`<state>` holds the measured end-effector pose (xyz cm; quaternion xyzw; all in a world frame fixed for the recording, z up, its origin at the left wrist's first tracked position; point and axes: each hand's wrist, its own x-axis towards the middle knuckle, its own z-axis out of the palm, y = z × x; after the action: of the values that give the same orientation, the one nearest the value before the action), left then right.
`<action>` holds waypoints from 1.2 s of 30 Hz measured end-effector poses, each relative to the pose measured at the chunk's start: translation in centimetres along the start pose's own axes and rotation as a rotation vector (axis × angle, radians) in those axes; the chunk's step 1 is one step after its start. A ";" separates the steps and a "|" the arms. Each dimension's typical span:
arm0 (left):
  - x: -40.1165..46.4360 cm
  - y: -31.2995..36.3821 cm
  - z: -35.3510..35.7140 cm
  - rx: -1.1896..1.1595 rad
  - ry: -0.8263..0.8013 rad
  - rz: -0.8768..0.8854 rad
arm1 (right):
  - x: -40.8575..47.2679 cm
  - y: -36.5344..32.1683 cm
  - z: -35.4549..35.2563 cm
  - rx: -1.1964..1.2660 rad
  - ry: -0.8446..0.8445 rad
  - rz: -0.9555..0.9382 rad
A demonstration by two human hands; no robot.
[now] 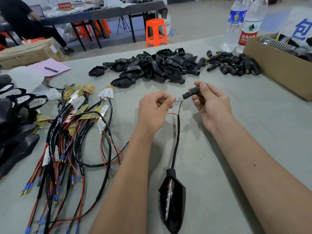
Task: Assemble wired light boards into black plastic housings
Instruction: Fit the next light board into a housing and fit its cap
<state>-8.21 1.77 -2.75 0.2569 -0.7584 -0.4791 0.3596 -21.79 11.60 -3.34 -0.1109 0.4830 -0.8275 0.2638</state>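
Trailing black cable [177,132] — housing [173,200] holds board.

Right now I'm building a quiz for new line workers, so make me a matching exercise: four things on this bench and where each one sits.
Things:
1. pink paper
2. water bottles
3. cardboard box
4. housing with board

Places:
A. far right edge
B. near, between the forearms
C. far left, under a pen
D. standing just left of the box

Pairs: 1-C, 2-D, 3-A, 4-B

Matt black plastic housings [152,68]; grey woven tablecloth [219,166]; brown cardboard box [273,65].
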 end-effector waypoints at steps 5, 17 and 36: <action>0.0 0.2 0.4 0.047 0.004 0.019 | -0.1 -0.1 0.0 0.016 -0.017 0.008; -0.2 0.4 0.5 0.057 -0.007 0.022 | 0.2 0.2 0.0 0.003 0.000 -0.008; -0.6 0.9 1.1 0.036 -0.019 0.001 | 0.0 0.1 0.1 0.015 0.049 -0.014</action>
<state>-8.77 3.15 -2.39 0.2586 -0.7703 -0.4676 0.3480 -21.70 11.51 -3.41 -0.0922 0.4821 -0.8355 0.2469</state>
